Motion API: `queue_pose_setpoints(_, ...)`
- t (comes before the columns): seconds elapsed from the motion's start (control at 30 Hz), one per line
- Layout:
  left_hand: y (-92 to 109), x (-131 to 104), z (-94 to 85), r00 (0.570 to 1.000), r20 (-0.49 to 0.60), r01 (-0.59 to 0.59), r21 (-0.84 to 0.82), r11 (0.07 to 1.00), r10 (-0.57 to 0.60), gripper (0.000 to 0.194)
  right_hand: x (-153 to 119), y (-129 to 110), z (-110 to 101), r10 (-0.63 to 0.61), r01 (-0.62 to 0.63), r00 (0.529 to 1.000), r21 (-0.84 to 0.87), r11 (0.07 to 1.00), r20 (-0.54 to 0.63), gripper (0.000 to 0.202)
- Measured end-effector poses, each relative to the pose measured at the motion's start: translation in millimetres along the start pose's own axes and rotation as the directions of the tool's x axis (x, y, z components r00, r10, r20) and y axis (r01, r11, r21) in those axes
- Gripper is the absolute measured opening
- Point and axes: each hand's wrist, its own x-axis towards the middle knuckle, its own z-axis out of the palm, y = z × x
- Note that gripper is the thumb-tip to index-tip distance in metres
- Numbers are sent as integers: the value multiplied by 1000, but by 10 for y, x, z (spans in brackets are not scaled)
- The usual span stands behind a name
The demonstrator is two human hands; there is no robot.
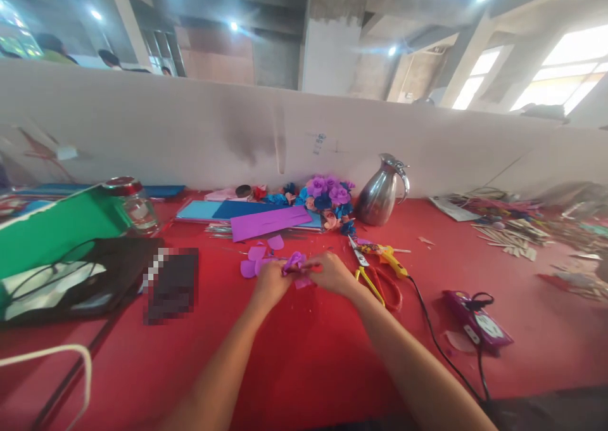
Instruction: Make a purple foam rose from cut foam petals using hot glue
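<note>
Clamps the purple flower [295, 260] in the grip of left hand [274, 281] and right hand [331, 272], over the counter [294, 361] beside loose petals [256, 253]; seems to be shaping it; probably needs a light, steady pinch next.

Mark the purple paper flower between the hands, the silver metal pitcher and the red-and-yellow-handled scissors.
Purple paper flower [295, 260]: head view, on its upper petals.
Silver metal pitcher [379, 196]: head view, on its rounded body.
Red-and-yellow-handled scissors [361, 259]: head view, on the metal blades.
</note>
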Motion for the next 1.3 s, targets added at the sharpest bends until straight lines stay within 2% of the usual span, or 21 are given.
queue_pose_setpoints(0.1,7,-11,15,999,-20,42,-117,992,-44,21,34,53,-43,-4,4,1000,-10,1000,31,21)
queue_pose_setpoints(0.13,13,-17,20,998,-42,42,-188,981,-51,26,46,93,-76,27,-26,999,20,999,-19,22)
queue_pose_setpoints(0.2,30,-31,24,993,-100,27,-322,946,-63,32,62,176,-136,124,-101,987,198,975,-107,24)
queue_pose_setpoints(0.23,39,-39,25,990,-119,23,-373,928,-73,31,64,209,-159,193,-140,972,333,933,-132,27)
queue_pose_setpoints(0.3,50,-50,30,986,-133,30,-438,898,-98,29,55,245,-191,329,-194,935,587,786,-131,32)
queue_pose_setpoints(0.4,54,-54,53,987,-127,24,-503,864,-102,29,25,225,-226,438,-221,894,757,616,-95,34)
queue_pose_setpoints(0.47,66,-49,80,987,-121,23,-540,841,-104,29,6,183,-249,455,-219,886,787,577,-87,33)
queue_pose_setpoints(0.53,102,-45,106,987,-103,35,-600,799,-121,29,-7,142,-265,448,-212,890,786,581,-91,32)
queue_pose_setpoints(0.6,157,-45,124,988,-70,54,-683,728,-140,30,-15,120,-264,429,-199,896,759,620,-116,31)
queue_pose_setpoints(0.73,259,-60,139,989,26,109,-805,583,-148,29,-23,126,-217,352,-157,915,633,758,-195,26)
queue_pose_setpoints(0.83,283,-77,155,984,105,167,-833,527,-145,27,-33,123,-181,305,-120,926,591,798,-223,23)
queue_pose_setpoints(1.1,254,-80,236,973,150,222,-809,545,-174,26,-67,-9,-173,341,-134,934,776,616,-110,24)
queue_pose_setpoints(1.3,247,-71,251,963,139,242,-820,519,-230,26,-80,-50,-147,347,-114,934,848,518,-87,22)
